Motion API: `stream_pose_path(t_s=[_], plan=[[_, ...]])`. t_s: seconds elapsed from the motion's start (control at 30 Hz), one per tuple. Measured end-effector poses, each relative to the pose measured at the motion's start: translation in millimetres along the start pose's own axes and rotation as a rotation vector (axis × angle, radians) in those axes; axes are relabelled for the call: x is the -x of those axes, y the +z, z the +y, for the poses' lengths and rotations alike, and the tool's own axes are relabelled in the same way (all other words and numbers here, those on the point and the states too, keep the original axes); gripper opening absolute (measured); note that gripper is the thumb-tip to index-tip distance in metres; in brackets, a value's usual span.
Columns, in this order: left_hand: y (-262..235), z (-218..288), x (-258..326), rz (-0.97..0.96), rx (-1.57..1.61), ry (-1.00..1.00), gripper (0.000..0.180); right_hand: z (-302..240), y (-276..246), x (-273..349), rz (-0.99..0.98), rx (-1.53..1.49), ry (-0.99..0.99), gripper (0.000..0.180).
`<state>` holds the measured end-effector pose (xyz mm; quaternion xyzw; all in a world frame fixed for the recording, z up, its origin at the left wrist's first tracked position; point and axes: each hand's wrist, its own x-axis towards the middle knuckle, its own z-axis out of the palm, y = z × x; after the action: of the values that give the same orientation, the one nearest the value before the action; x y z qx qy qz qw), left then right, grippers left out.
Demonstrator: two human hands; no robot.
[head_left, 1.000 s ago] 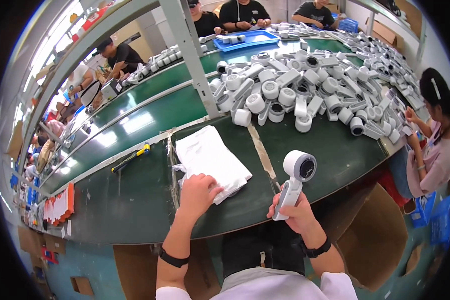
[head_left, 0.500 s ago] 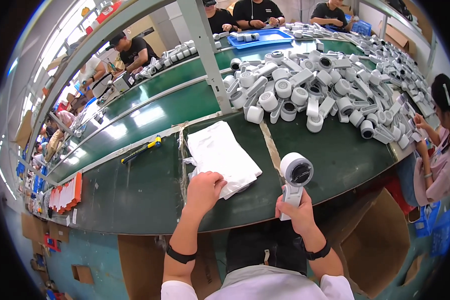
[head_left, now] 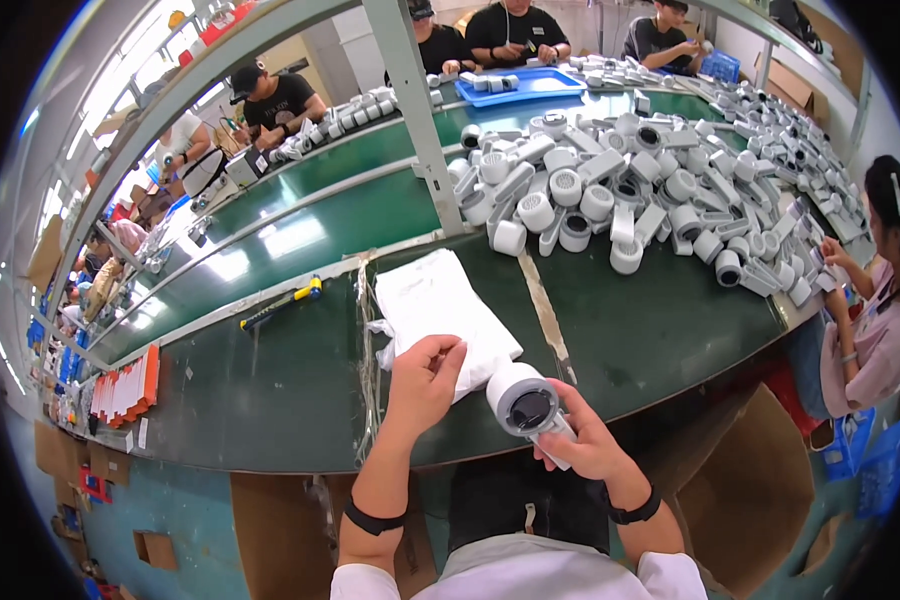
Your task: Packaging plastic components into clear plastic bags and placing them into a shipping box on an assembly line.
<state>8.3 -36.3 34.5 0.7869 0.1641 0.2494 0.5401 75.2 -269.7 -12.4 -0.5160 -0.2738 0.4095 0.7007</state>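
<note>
A stack of bags (head_left: pixel 440 315) lies on the table (head_left: pixel 270 390), a screwdriver (head_left: pixel 282 304) left, piled devices (head_left: pixel 650 210) behind-right.

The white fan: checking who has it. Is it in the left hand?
No, the right hand grips the fan; the left hand rests on white bags.

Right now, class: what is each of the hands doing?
Left hand: fingers curled on the stack of white bags, pinching one.
Right hand: closed around the white handheld device.

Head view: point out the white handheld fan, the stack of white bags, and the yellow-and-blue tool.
white handheld fan (head_left: pixel 526 405), head view, round head.
stack of white bags (head_left: pixel 432 300), head view, top bag.
yellow-and-blue tool (head_left: pixel 281 303), head view, handle.
</note>
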Motion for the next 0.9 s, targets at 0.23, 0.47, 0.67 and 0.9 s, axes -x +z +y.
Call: stream_pose_path(t_s=[0.23, 0.47, 0.67, 0.9], plan=[[-2.6, 12.1, 0.6, -0.018, 0.107, -0.107, 0.014, -7.6, 11.1, 2.5, -0.069, 0.186, -0.015, 0.097], [13.0, 18.9, 11.5, -0.125, 0.429, -0.231, 0.014, -13.8, 48.5, -56.6, 0.547, 0.309, -0.178, 0.055], [12.9, 13.0, 16.6, -0.113, 0.452, -0.242, 0.015, -19.4, 54.5, -71.0, 0.53, 0.068, -0.189, 0.032], [15.1, 11.5, 18.5, -0.127, 0.045, 0.0, 0.01, -19.0, 33.1, -73.7, 0.751, 0.385, -0.37, 0.026]])
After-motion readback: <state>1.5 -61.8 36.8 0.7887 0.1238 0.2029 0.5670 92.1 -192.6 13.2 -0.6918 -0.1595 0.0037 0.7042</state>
